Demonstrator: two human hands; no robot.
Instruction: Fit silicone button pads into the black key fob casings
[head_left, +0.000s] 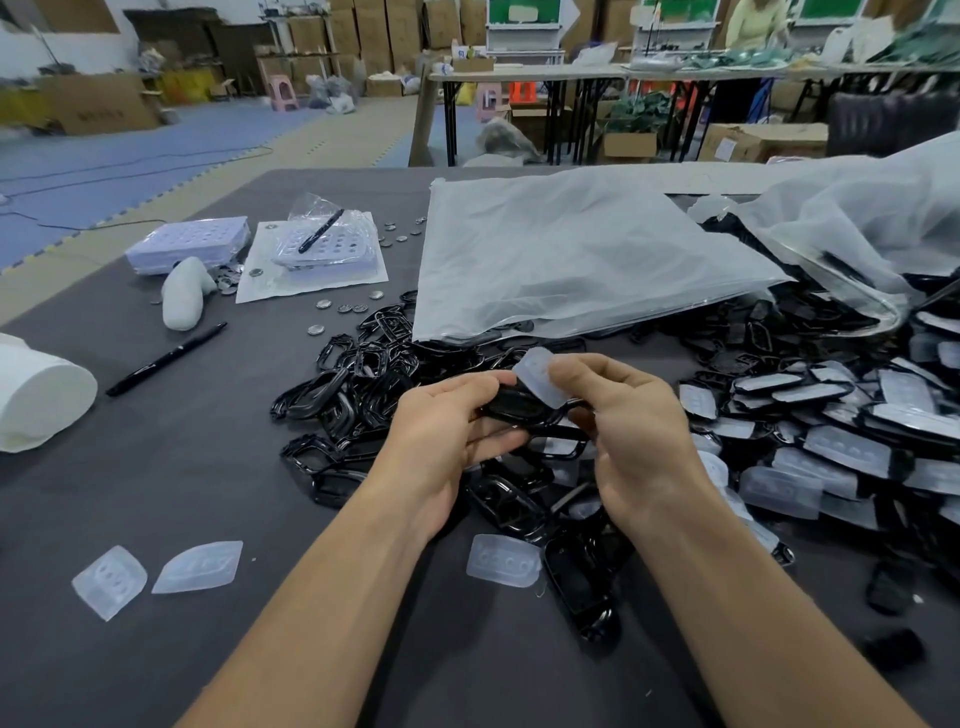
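My left hand (447, 431) grips a glossy black key fob casing (511, 408) above the dark table. My right hand (628, 421) pinches a translucent silicone button pad (540, 376) between thumb and forefinger, its lower edge touching the casing's right end. A heap of empty black casings (363, 384) lies just behind my hands. Casings with pads in them are piled at the right (831, 441). Three loose pads lie on the table: two at the near left (109, 582) (200, 566) and one under my hands (503, 561).
A large milky plastic bag (571, 260) lies flat behind the heap, another bag (857, 228) at the far right. A black pen (166, 358), a white roll (36, 400), coin cells (343, 307) and white trays (192, 249) sit at the left.
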